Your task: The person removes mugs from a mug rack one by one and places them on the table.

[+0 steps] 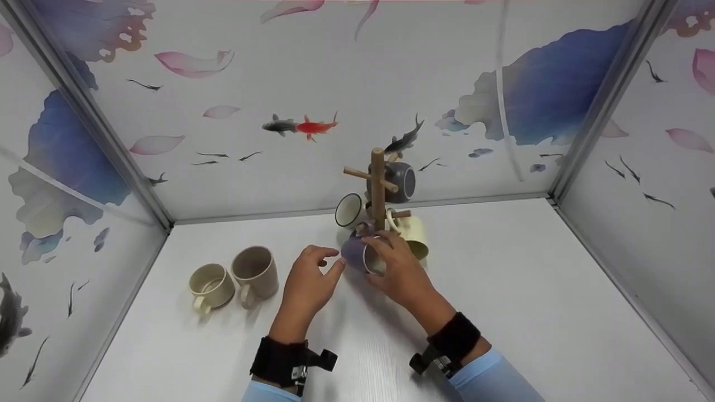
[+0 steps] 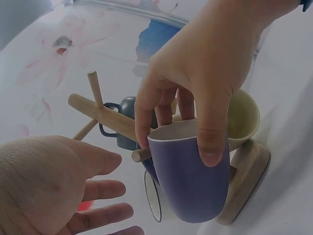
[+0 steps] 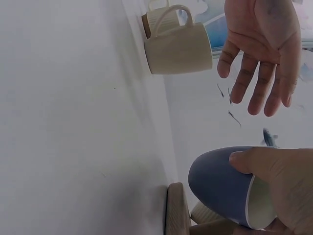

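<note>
A purple mug (image 2: 188, 181) with a pale inside is at a low peg of the wooden mug tree (image 1: 378, 190). My right hand (image 1: 399, 271) grips it at the rim, thumb (image 2: 212, 144) on the outside and fingers over the far side. Its handle side faces the post, close by a peg (image 2: 141, 155). My left hand (image 1: 313, 276) is just left of the purple mug, fingers apart and holding nothing. On other pegs hang a dark grey mug (image 1: 403, 181), a white mug with a dark rim (image 1: 349, 210) and a pale yellow mug (image 1: 414, 231).
Two beige mugs, a smaller one (image 1: 211, 285) and a taller one (image 1: 255, 271), stand upright at the left of the white table (image 1: 536, 312). Printed wall panels (image 1: 313, 67) close off the back and sides. The tree's wooden base (image 2: 249, 176) sits under the mugs.
</note>
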`<control>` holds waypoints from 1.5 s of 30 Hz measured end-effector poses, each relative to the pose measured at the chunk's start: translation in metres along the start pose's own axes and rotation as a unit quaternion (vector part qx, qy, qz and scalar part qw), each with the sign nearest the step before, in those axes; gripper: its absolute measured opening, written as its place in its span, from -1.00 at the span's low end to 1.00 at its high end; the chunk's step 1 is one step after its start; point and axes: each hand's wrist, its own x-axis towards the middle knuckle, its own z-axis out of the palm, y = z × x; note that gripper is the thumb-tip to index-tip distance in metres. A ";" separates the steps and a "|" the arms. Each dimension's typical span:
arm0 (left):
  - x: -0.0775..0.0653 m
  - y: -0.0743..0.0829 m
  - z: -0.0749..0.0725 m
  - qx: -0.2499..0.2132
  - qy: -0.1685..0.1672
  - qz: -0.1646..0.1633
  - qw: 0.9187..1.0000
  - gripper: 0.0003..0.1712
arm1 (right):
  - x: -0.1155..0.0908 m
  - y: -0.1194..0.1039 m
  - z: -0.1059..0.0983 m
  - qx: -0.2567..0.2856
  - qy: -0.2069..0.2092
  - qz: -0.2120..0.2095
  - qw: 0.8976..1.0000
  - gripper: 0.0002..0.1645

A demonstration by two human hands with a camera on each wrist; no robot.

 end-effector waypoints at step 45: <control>-0.004 -0.002 -0.013 -0.140 -0.079 0.024 0.987 -0.71 | -0.006 -0.016 -0.074 0.075 -0.220 -0.204 0.951 -0.15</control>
